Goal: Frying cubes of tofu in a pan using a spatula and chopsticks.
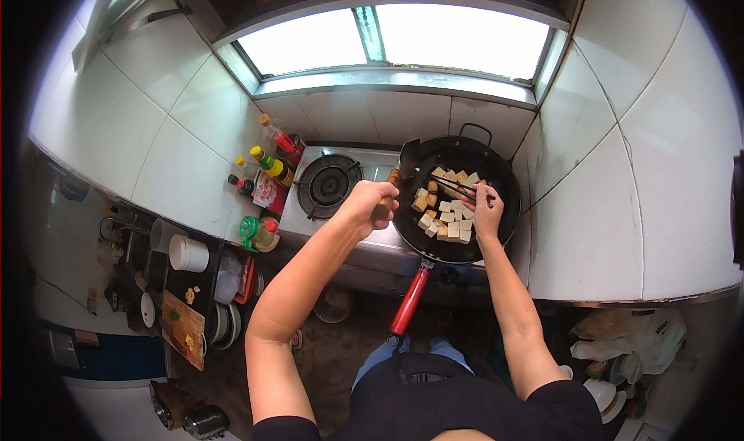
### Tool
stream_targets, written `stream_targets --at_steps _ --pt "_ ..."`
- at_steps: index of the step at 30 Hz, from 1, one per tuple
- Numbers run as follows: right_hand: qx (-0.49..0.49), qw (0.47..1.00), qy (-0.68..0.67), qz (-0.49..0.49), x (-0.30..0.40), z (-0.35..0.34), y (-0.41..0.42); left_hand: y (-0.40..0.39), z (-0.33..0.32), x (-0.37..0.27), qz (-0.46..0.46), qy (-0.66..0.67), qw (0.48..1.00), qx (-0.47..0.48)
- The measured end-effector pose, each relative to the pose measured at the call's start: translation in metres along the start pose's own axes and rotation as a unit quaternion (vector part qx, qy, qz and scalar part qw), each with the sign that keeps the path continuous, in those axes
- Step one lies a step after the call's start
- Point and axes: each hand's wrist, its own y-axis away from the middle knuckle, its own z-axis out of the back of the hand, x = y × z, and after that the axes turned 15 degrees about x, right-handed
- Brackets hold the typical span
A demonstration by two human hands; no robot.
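Note:
A black wok (500,168) with a red handle (411,301) stands on the right side of the stove. Tofu cubes (453,211) lie in it, some pale, others browned. My left hand (375,208) grips the wooden handle of a spatula (410,153), whose dark blade is over the wok's left rim. Between the fingers of my right hand (486,211) is a pair of dark chopsticks (450,184). Their tips reach among the browned cubes in the upper part of the wok; I cannot tell whether they pinch one. My right hand hides a few cubes at the right.
A gas burner (330,185) without a pan is at the stove's left. Sauce bottles (272,165) and a green-lidded jar (250,233) line the left edge. Further left are a white tub (188,253) and a cutting board (183,330) with chopped food. Tiled wall (581,208) borders the wok's right.

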Motion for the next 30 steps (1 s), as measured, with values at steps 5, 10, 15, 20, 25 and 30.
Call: stream_targets --at_steps 5,10,15,20,25,30 --pt "0.020 0.991 0.130 0.025 0.009 0.007 0.014 0.008 0.003 0.011 -0.021 0.003 1.000 0.014" --pt "0.045 0.988 0.145 0.032 0.003 -0.004 0.015 0.014 0.000 0.023 -0.040 -0.012 0.999 0.009" --pt "0.019 0.990 0.134 0.035 0.026 0.007 0.027 0.029 0.006 0.035 -0.071 -0.006 0.997 0.021" --pt "0.042 0.990 0.138 0.011 0.066 0.024 0.052 0.047 0.000 0.051 -0.089 0.017 0.995 0.029" --pt "0.160 0.962 0.211 0.070 0.055 0.017 0.065 0.046 -0.009 0.073 -0.107 0.064 0.991 0.052" --pt "0.194 0.895 0.377 0.137 0.055 -0.004 0.075 0.055 -0.018 0.083 -0.120 0.075 0.989 0.048"
